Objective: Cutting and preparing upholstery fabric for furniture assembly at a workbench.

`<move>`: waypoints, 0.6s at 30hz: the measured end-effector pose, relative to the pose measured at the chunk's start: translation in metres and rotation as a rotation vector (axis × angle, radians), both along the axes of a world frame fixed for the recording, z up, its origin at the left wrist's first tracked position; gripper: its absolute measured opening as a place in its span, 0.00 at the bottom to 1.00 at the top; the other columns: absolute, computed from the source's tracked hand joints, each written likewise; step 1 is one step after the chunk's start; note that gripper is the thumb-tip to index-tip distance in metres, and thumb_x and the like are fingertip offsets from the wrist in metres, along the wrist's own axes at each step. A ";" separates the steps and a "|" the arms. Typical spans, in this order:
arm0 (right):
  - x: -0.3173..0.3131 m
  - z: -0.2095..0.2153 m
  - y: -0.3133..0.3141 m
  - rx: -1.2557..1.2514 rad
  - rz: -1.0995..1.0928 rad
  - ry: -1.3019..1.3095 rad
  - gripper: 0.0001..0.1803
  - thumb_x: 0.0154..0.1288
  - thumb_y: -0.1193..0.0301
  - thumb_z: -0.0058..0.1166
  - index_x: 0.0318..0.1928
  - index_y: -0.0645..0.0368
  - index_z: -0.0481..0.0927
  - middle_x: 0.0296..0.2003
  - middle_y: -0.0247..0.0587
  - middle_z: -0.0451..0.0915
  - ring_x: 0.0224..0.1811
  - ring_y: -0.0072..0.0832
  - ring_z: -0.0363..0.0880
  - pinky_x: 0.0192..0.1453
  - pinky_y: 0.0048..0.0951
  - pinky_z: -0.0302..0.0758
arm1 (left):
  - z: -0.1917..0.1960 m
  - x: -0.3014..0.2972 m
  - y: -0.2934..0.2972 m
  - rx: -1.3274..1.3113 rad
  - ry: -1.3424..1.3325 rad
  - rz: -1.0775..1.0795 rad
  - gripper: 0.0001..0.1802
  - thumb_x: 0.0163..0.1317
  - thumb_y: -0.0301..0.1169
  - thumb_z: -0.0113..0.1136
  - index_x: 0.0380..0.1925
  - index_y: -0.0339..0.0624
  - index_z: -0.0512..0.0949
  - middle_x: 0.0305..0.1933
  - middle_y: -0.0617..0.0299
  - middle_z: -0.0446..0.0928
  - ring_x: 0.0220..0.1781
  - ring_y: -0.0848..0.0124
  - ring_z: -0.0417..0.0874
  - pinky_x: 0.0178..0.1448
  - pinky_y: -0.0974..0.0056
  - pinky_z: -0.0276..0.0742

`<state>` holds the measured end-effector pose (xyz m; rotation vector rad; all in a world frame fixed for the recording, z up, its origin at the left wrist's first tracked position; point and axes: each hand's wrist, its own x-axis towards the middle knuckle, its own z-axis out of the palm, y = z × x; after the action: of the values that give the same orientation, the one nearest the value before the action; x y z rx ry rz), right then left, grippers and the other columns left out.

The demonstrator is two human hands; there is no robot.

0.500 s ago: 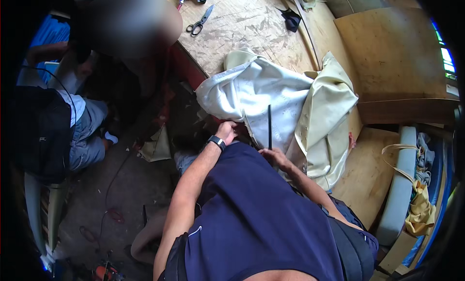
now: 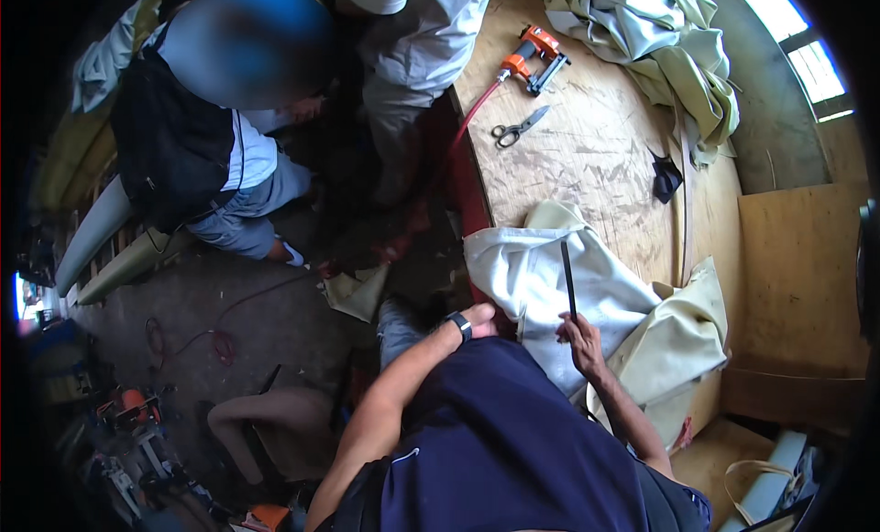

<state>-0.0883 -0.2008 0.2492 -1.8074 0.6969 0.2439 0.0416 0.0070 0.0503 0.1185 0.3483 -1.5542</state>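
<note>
On the table (image 2: 596, 147), the fabric (image 2: 610, 294) seems partly hidden

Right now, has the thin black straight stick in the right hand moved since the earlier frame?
Yes: the thin black stick has moved toward the dark metal scissors lying on the scuffed wooden tabletop; its tip is nearer them.

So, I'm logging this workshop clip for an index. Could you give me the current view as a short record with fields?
Left hand: near the left edge of the pale fabric; fingers partly hidden, grip unclear
Right hand: holds a thin dark stick, seen against the fabric
Left wrist: dark watch
Table: wooden, scuffed; the fabric lies partly on it
Tools on table: scissors; orange tool with a red hose
Also on table: black scrap; fabric heap
Nearby: co-worker in a black top
</note>
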 end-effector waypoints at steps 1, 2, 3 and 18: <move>0.021 0.002 0.002 0.077 0.036 -0.130 0.18 0.87 0.63 0.47 0.57 0.67 0.81 0.32 0.37 0.82 0.35 0.21 0.80 0.42 0.26 0.77 | -0.015 -0.001 0.008 0.090 -0.080 -0.013 0.22 0.81 0.32 0.49 0.69 0.38 0.75 0.71 0.50 0.79 0.70 0.51 0.80 0.76 0.40 0.73; 0.037 -0.004 -0.002 0.120 0.037 -0.154 0.17 0.87 0.65 0.47 0.58 0.67 0.81 0.31 0.35 0.81 0.34 0.20 0.78 0.42 0.25 0.77 | -0.011 -0.003 0.006 0.274 -0.222 -0.012 0.22 0.80 0.31 0.50 0.70 0.37 0.74 0.71 0.48 0.78 0.69 0.50 0.80 0.75 0.39 0.74; 0.053 -0.002 -0.004 0.130 0.056 -0.179 0.17 0.87 0.65 0.47 0.58 0.67 0.81 0.31 0.34 0.80 0.33 0.19 0.77 0.41 0.25 0.76 | -0.015 -0.003 0.006 0.357 -0.249 -0.039 0.22 0.79 0.29 0.51 0.69 0.36 0.74 0.70 0.47 0.78 0.68 0.50 0.81 0.74 0.40 0.75; 0.017 -0.045 -0.003 0.188 -0.283 -0.244 0.16 0.84 0.63 0.51 0.57 0.63 0.80 0.32 0.32 0.78 0.28 0.17 0.73 0.32 0.25 0.71 | 0.123 -0.006 0.068 0.863 -1.842 -0.237 0.14 0.60 0.26 0.73 0.47 0.38 0.87 0.34 0.55 0.89 0.38 0.62 0.91 0.47 0.59 0.86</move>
<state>-0.0715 -0.2042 0.2041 -1.5077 0.7201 -0.0969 0.0355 0.0751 0.1733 2.1044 -0.5307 -0.8481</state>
